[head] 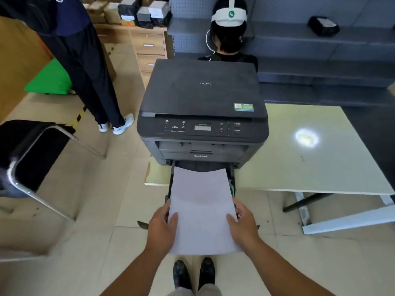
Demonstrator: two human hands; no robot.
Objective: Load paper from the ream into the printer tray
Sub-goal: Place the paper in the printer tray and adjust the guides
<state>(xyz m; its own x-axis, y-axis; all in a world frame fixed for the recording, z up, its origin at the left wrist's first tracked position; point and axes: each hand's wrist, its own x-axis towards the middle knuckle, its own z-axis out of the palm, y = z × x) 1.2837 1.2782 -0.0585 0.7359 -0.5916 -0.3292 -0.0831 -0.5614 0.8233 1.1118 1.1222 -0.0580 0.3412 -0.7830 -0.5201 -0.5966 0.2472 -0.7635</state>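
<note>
Head view. Both hands nearest: left hand [161, 226] and right hand [243, 225] are closed on the paper [202, 210], thumbs on top, at its long edges. Long axis is aimed into the printer [203, 116]; far end already over the pulled-out tray [232, 186], beyond the table [310, 159] front edge. Hands equally near.

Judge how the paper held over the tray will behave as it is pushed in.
The paper, gripped at both side edges by the left hand and right hand, lies nearly flat, so probably a thin, light, floppy stack. Pushed carelessly, it may buckle against the tray.
</note>
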